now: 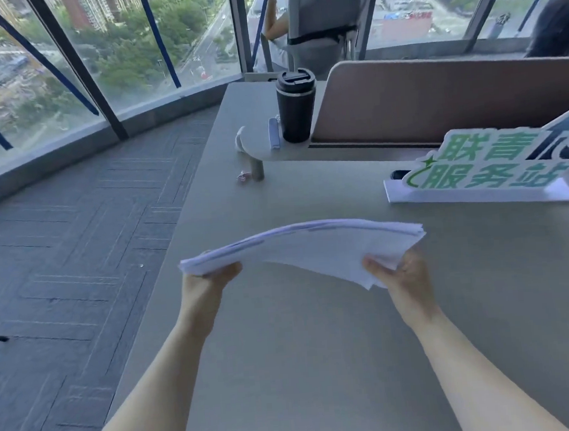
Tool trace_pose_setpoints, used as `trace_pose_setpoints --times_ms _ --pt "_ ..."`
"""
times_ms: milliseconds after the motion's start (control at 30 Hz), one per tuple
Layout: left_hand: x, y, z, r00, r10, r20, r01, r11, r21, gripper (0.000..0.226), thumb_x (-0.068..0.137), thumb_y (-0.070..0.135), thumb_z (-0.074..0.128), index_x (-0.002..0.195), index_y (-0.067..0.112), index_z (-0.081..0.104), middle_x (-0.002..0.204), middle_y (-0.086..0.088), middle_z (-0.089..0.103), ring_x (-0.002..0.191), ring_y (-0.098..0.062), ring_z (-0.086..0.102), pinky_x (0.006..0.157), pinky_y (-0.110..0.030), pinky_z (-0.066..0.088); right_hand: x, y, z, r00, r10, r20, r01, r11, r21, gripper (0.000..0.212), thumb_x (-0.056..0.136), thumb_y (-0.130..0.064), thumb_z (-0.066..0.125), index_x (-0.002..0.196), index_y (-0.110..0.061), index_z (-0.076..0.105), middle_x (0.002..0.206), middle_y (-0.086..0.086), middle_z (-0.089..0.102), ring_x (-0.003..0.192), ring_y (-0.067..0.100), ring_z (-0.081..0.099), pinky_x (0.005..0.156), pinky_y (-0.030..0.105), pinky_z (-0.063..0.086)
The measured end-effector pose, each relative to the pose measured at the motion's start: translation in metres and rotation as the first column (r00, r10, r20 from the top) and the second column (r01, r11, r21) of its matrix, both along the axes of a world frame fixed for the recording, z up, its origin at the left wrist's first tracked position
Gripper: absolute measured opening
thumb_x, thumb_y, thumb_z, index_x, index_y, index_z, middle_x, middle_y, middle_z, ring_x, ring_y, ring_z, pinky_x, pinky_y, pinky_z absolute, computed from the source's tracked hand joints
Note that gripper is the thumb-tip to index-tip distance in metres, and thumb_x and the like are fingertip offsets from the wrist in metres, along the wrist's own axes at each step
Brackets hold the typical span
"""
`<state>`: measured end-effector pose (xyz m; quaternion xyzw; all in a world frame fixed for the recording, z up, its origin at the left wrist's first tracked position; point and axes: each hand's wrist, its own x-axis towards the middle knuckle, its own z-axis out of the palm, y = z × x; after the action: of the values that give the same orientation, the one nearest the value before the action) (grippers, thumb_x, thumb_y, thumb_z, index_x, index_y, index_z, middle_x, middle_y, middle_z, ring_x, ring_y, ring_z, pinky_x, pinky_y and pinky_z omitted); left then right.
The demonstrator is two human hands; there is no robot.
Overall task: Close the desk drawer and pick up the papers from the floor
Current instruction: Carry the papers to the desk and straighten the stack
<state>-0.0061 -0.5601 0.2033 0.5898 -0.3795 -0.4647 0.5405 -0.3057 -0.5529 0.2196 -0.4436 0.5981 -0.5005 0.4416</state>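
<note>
A stack of white papers [312,247] hangs flat a little above the grey desk [319,347], held from both ends. My left hand [207,281] grips the stack's left edge, thumb underneath. On the right, my right hand [398,274] pinches the near corner, where a few sheets droop. No drawer shows in this view.
A black lidded tumbler [295,106] and a pen stand on a small raised shelf [261,146]. A green and white sign [481,164] sits at the desk's right. A brown divider [436,97] runs behind. Carpet floor [61,264] lies left. A person sits in a chair [320,21] by the windows.
</note>
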Motion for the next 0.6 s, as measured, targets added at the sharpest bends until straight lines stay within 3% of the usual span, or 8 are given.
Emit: trace_pose_setpoints --times_ms 100,233,333,467,600 --pt "-0.011 0.005 -0.037 0.999 0.005 0.033 -0.008 0.994 0.111 0.027 0.061 0.009 0.075 0.087 0.014 0.072 0.082 -0.002 0.071 0.078 -0.016 0.064 0.068 -0.022 0.052 0.007 0.005 -0.047 1.0 -0.015 0.014 0.013 0.994 0.106 0.026 0.081 -0.003 0.072 0.101 -0.02 0.07 0.089 -0.013 0.077 0.086 0.006 0.072 0.08 0.032 0.055" --pt "-0.011 -0.005 -0.052 1.0 0.011 -0.013 -0.01 0.996 0.085 0.034 0.069 0.002 0.077 0.094 0.023 0.069 0.083 0.012 0.076 0.08 -0.004 0.07 0.068 -0.014 0.052 0.012 0.0 -0.063 0.991 -0.079 0.103 0.071 0.994 0.084 0.029 0.083 0.009 0.058 0.097 -0.015 0.067 0.084 -0.01 0.075 0.077 0.006 0.07 0.065 0.017 0.053" --pt "-0.011 -0.005 -0.055 1.0 0.0 -0.026 0.002 0.995 0.1 0.032 0.067 0.008 0.075 0.094 0.024 0.07 0.082 0.016 0.077 0.08 0.002 0.07 0.068 -0.01 0.051 0.022 0.001 -0.068 0.984 -0.075 0.162 0.063 0.995 0.081 0.017 0.075 0.002 0.057 0.09 -0.004 0.064 0.078 0.004 0.064 0.068 0.013 0.059 0.056 0.017 0.046" --pt "-0.005 -0.006 -0.062 0.999 0.015 -0.052 -0.009 0.993 0.116 0.041 0.064 0.009 0.075 0.102 0.022 0.068 0.094 0.008 0.076 0.086 -0.005 0.07 0.076 -0.018 0.052 0.026 0.001 -0.072 0.989 -0.069 0.129 0.058 0.995 0.087 0.031 0.075 -0.006 0.056 0.104 -0.001 0.065 0.087 0.002 0.07 0.078 0.013 0.067 0.068 0.022 0.051" --pt "-0.006 -0.009 -0.062 0.999 0.019 -0.028 -0.016 0.995 0.103 0.025 0.067 0.009 0.076 0.09 0.018 0.072 0.077 0.014 0.077 0.073 0.0 0.069 0.072 -0.016 0.052 0.027 -0.001 -0.068 0.997 -0.032 0.071 0.027 0.997 0.068 0.023 0.087 -0.001 0.058 0.105 -0.009 0.069 0.096 0.0 0.075 0.089 0.01 0.072 0.078 0.026 0.054"
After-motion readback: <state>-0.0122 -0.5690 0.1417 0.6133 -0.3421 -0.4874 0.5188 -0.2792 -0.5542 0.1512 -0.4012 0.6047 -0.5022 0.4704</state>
